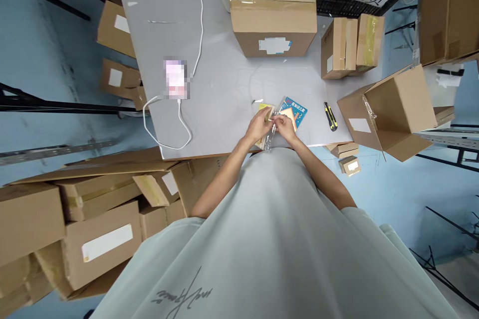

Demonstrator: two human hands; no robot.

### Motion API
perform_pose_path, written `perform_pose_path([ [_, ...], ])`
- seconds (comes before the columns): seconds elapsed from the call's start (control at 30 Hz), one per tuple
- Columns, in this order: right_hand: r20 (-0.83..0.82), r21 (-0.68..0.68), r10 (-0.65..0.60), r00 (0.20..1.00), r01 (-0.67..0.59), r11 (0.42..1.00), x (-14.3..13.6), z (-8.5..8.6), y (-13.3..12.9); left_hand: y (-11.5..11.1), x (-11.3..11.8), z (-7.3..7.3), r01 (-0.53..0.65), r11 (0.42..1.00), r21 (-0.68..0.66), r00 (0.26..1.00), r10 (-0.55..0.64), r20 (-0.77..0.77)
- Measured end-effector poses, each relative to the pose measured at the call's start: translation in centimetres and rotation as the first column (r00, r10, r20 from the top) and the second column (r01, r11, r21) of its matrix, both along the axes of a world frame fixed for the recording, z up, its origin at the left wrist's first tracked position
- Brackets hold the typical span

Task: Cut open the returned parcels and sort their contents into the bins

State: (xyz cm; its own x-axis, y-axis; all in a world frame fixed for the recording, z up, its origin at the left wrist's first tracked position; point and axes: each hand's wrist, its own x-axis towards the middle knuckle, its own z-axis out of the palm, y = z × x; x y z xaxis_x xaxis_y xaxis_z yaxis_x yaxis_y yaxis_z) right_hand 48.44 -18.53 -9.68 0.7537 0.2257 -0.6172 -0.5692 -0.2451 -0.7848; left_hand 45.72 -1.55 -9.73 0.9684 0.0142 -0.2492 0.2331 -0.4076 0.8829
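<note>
Near the front edge of the grey table, both my hands work close together on a clear plastic wrapper. My left hand is closed, its fingers pinching the wrapper near a yellow-covered booklet that lies partly beneath it. Just to the right, my right hand is also closed on the plastic, fingertips nearly meeting the left ones. A blue booklet with a picture cover lies behind my right hand, which partly hides it. Fingers cover much of the yellow booklet.
A yellow-and-black box cutter lies to the right. Beyond it an open carton sits at the table's edge. A taped carton and two smaller boxes stand at the back. At left lie a blurred phone and white cable.
</note>
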Motion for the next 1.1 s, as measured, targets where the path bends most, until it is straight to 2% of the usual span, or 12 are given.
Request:
perform_pose_path([
  [0.13, 0.003, 0.034, 0.005, 1.0, -0.005, 0.999, 0.1, 0.5, 0.3, 0.0, -1.3, 1.3, -0.025, 1.0, -0.014, 1.0, 0.025, 0.0],
  [0.23, 0.016, 0.065, 0.029, 0.999, -0.03, 0.997, 0.4, 1.2, 0.7, -0.2, -2.7, 2.3, -0.016, 0.999, 0.033, 1.0, 0.016, 0.001],
  [0.33, 0.032, 0.112, 0.083, 0.996, -0.087, 0.99, 0.9, 1.8, 1.4, 0.1, -3.8, 3.0, -0.089, 0.99, 0.11, 0.996, 0.092, -0.02],
  [0.43, 0.043, 0.138, 0.139, 0.989, -0.144, 0.98, 1.5, 2.0, 2.5, 1.9, -4.9, 3.3, -0.165, 0.956, 0.242, 0.977, 0.192, -0.092],
  [0.5, 0.036, 0.153, 0.169, 0.985, -0.172, 0.973, 1.7, 2.0, 3.2, 3.8, -5.7, 3.5, -0.16, 0.934, 0.319, 0.963, 0.218, -0.156],
  [0.57, 0.025, 0.164, 0.212, 0.977, -0.213, 0.963, 1.7, 1.9, 3.8, 5.9, -6.5, 3.9, -0.149, 0.929, 0.339, 0.951, 0.228, -0.208],
  [0.67, 0.042, 0.162, 0.297, 0.954, -0.3, 0.94, 0.9, 1.8, 4.4, 8.4, -7.4, 4.6, -0.235, 0.937, 0.257, 0.926, 0.297, -0.234],
  [0.77, 0.104, 0.137, 0.382, 0.918, -0.393, 0.909, -0.5, 2.0, 4.9, 9.4, -7.5, 5.0, -0.4, 0.916, 0.044, 0.863, 0.392, -0.319],
  [0.83, 0.161, 0.092, 0.446, 0.88, -0.464, 0.881, -1.4, 2.4, 5.3, 9.3, -7.2, 5.2, -0.502, 0.86, -0.09, 0.807, 0.428, -0.408],
  [0.93, 0.278, -0.063, 0.533, 0.799, -0.539, 0.84, -2.3, 3.3, 5.9, 8.6, -6.6, 5.3, -0.602, 0.779, -0.176, 0.74, 0.462, -0.489],
  [1.1, 0.365, -0.323, 0.674, 0.642, -0.592, 0.738, -2.4, 4.5, 6.4, 7.3, -6.3, 5.3, -0.647, 0.736, -0.198, 0.702, 0.474, -0.531],
])
